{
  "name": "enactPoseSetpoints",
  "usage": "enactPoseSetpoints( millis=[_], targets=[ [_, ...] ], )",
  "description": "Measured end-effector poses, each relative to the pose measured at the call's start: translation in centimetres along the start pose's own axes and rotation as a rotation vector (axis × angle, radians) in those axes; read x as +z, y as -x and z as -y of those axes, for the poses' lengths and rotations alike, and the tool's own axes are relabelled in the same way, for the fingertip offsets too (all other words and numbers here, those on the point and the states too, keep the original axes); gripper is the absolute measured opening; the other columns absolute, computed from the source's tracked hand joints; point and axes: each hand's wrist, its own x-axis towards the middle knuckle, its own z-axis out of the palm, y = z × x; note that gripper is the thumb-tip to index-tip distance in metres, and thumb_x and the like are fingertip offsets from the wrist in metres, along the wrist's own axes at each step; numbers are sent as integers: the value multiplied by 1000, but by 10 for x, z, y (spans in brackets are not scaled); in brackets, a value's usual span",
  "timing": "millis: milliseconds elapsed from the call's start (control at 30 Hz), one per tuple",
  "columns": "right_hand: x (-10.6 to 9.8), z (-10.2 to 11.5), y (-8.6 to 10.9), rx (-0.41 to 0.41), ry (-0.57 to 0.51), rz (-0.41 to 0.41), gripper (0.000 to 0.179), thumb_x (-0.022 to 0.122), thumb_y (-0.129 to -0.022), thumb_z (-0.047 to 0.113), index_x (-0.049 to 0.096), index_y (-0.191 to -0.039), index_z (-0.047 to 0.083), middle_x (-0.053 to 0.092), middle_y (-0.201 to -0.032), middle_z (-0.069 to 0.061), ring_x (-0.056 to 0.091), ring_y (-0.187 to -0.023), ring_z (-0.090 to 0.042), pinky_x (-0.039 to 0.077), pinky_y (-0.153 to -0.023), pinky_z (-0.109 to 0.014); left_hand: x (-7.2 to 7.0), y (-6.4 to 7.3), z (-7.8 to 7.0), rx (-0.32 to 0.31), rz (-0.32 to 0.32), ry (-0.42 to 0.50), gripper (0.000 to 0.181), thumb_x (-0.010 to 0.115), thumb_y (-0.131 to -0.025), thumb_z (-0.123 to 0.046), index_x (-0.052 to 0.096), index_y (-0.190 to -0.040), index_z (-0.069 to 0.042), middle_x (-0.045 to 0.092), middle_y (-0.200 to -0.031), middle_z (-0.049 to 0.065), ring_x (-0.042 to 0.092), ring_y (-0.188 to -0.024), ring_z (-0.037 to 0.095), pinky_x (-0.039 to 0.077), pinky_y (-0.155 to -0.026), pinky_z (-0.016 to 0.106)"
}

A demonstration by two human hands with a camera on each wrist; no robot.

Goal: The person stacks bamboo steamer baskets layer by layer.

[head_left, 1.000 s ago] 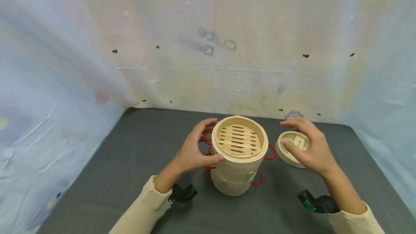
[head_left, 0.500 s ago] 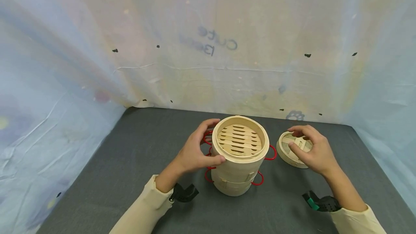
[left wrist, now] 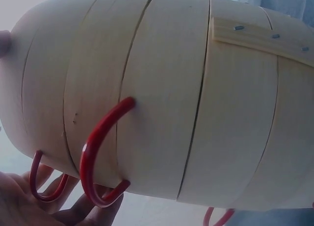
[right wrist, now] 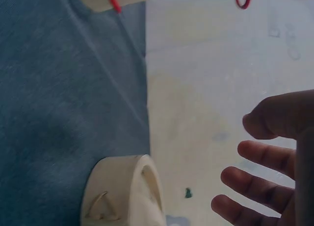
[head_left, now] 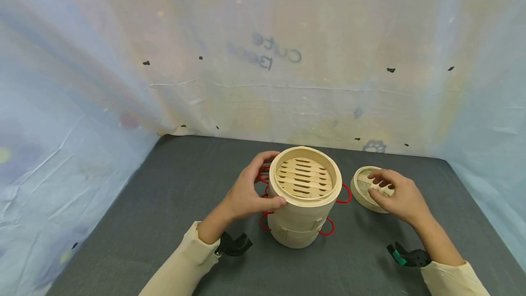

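A tall stack of pale bamboo steamer baskets (head_left: 302, 223) with red loop handles (head_left: 344, 193) stands upright in the head view, its slatted inner floor facing up. My left hand (head_left: 251, 193) holds its upper left side, thumb at the front near the rim and fingers around the back. In the left wrist view, those fingers (left wrist: 73, 206) lie behind the handles. On the right, a round bamboo lid (head_left: 363, 198) lies on the table. Over its right part hovers my right hand (head_left: 404, 198), fingers loosely bent with nothing between them; in the right wrist view it is apart from the lid (right wrist: 110, 187).
A dark grey cloth covers the table (head_left: 164, 223). Behind it hangs a pale printed curtain (head_left: 263, 113), which also closes off both sides. Black wrist cameras (head_left: 407, 257) sit below both hands. A gap separates the lid from the steamer's right handles.
My right hand has lowered and drawn slightly right over the lid, its fingers and thumb coming closer together. The left hand keeps its place on the steamer.
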Motion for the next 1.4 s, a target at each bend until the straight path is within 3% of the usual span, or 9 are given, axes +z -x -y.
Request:
enactPoseSetpoints(
  millis=[100,433,667,1133,1400],
  targets=[
    [5,-7,2,17,15,31,26,71,-78,12,67,-104,13,66,-89,-1,62,-78,-24,51,-67,-40,0,0,0,6,-1,-1,90,75,-73,-58,38,-145,-18,49,-138,3,53,-122,26,51,-94,42],
    [18,-17,6,68,24,100,23,70,-77,14,69,-100,15,69,-89,-1,65,-78,-24,49,-62,-33,1,0,2,2,0,1,88,76,-73,-56,38,-145,-20,49,-138,2,52,-122,25,51,-94,42],
    [23,-22,8,69,45,119,22,71,-76,14,70,-98,15,67,-84,3,62,-75,-17,48,-62,-30,1,0,0,-6,-3,-1,86,79,-73,-48,39,-144,-21,50,-137,2,52,-122,22,51,-94,35],
    [28,-27,9,113,65,201,20,71,-76,14,69,-96,17,62,-78,6,52,-66,-4,42,-57,-25,0,0,2,-1,-7,7,84,80,-73,-43,39,-143,-21,50,-136,1,53,-121,23,51,-94,37],
    [33,-28,11,102,93,202,18,73,-75,14,69,-92,19,58,-75,9,47,-62,0,39,-53,-24,0,1,3,-2,-4,-9,85,77,-74,-51,39,-144,-21,50,-137,2,53,-120,20,51,-93,35]
  ],
)
